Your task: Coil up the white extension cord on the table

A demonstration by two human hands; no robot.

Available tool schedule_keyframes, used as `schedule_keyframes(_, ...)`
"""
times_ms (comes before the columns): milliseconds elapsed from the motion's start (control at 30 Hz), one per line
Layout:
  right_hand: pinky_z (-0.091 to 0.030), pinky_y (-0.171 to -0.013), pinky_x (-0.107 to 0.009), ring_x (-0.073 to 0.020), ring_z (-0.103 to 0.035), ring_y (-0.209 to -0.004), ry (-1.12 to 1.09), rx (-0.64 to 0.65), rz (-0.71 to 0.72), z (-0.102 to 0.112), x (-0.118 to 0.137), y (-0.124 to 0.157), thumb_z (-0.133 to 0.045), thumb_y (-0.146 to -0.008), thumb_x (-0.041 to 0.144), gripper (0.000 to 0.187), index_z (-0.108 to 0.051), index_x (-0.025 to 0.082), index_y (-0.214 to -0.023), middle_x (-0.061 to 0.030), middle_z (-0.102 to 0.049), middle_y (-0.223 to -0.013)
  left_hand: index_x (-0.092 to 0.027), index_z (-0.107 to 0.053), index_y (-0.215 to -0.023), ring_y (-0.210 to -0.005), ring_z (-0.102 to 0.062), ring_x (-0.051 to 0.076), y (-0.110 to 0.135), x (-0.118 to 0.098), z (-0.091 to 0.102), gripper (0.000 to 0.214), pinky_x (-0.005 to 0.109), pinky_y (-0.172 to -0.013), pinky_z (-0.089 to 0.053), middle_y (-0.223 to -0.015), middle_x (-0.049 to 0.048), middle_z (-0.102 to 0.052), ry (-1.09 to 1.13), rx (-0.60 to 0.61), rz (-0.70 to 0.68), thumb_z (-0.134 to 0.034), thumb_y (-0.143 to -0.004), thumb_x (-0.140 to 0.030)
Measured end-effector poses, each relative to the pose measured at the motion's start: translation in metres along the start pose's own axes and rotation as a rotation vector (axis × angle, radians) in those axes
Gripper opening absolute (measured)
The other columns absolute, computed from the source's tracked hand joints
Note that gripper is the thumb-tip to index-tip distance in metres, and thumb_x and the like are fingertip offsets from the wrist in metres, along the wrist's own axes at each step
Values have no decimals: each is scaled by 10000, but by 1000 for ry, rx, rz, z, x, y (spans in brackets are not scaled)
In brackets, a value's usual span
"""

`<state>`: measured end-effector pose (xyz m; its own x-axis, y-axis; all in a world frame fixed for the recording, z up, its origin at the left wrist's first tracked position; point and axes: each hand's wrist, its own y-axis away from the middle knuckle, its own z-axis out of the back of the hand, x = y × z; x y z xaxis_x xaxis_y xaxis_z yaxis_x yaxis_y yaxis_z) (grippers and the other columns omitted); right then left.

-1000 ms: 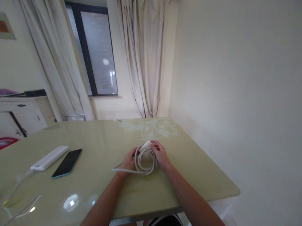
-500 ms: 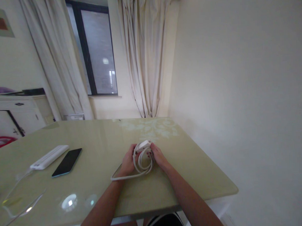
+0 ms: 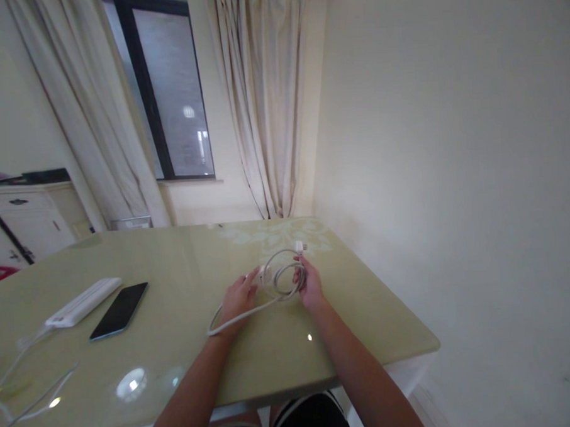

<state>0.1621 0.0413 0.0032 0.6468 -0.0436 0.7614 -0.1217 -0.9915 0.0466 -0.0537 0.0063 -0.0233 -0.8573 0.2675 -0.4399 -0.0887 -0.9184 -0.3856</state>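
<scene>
A white extension cord is spread between my two hands above the near middle of the table. Its small white socket block (image 3: 265, 275) sits at the fingertips of my left hand (image 3: 240, 296), which grips its left end. My right hand (image 3: 309, 283) is closed around the loose coils of the cord (image 3: 285, 295). The white plug (image 3: 300, 246) sticks up above my right fingers, its prongs facing right. A long loop of the cord passes across my left wrist. Part of the coil is hidden behind my right fingers.
On the glossy green table (image 3: 173, 256), a white power strip (image 3: 85, 303) and a black phone (image 3: 119, 311) lie to the left. Thin white cables (image 3: 35, 400) lie at the near left. A wall (image 3: 443, 169) runs along the right.
My hands have moved apart. The right hand has drawn the coils and plug away from the socket block, and the plug now shows above it. The view has turned slightly right.
</scene>
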Motion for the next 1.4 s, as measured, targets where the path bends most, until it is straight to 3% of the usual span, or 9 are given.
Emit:
schedule_keyframes(200,-429,-395,-181,-78,-517,-395,-156,-82,-67,7,4,-9,-763,-824,347,217,-645,172,-871,69,-593,-526,-258,-506,-1512,-1142,-594,320,1,14,7,502,472,-968,-448,-1235,145,-673,-209,-35,216,-384,-1027,-286)
schedule_keyframes(433,-476,-427,-190,-95,-567,-427,-233,-125,-77,12,-1,-16,-686,-903,283,172,-578,189,-808,65,-601,-534,-189,-522,-1494,-1181,-573,352,-3,31,8,519,521,-991,-455,-1363,184,-613,-204,-95,301,-368,-1033,-372)
schedule_keyframes(700,-518,-486,-187,-95,-600,-471,-340,-195,28,18,-4,-25,-624,-940,194,148,-551,209,-812,74,-613,-564,-172,-676,-1315,-1312,-532,338,-2,30,3,419,510,-1129,-412,-1454,159,-569,-74,-155,181,-512,-933,-227)
schedule_keyframes(767,-522,-499,-185,-92,-612,-488,-354,-210,59,20,-3,-28,-606,-947,178,156,-533,217,-815,82,-616,-575,-205,-688,-1296,-1374,-494,312,-3,25,5,427,492,-1190,-361,-1470,120,-572,75,-80,50,-589,-881,-226)
schedule_keyframes(867,-546,-552,-187,-86,-628,-523,-352,-200,97,22,-2,-30,-641,-925,172,186,-506,227,-810,100,-616,-592,-278,-637,-1364,-1401,-491,273,0,11,3,528,459,-1215,-346,-1482,66,-580,348,140,-131,-692,-842,-336)
schedule_keyframes(967,-579,-633,-210,-93,-660,-584,-340,-137,115,17,-3,-24,-693,-885,173,195,-519,232,-820,99,-637,-628,-284,-528,-1475,-1405,-496,272,7,-7,-5,685,455,-1189,-380,-1509,90,-556,535,254,-155,-713,-846,-483)
schedule_keyframes(1133,-599,-693,-250,-129,-711,-723,-268,130,-13,-2,-12,2,-811,-793,234,200,-621,225,-855,46,-725,-771,-231,-411,-1563,-1269,-579,269,11,-23,-18,749,462,-1079,-468,-1378,152,-607,550,83,-97,-641,-902,-500)
schedule_keyframes(1233,-595,-685,-259,-151,-720,-764,-145,249,-91,-11,-16,18,-911,-679,303,314,-647,212,-823,11,-754,-843,-233,-578,-1434,-1126,-616,268,9,-22,-18,582,450,-976,-521,-1192,126,-650,443,-17,-39,-618,-914,-492)
schedule_keyframes(1400,-577,-695,-237,-120,-674,-697,41,308,-56,-20,-22,30,-962,-557,286,408,-644,181,-792,24,-706,-750,-218,-759,-1056,-1118,-597,303,7,-22,-10,371,470,-1003,-493,-1118,116,-670,266,-87,-74,-758,-811,-496)
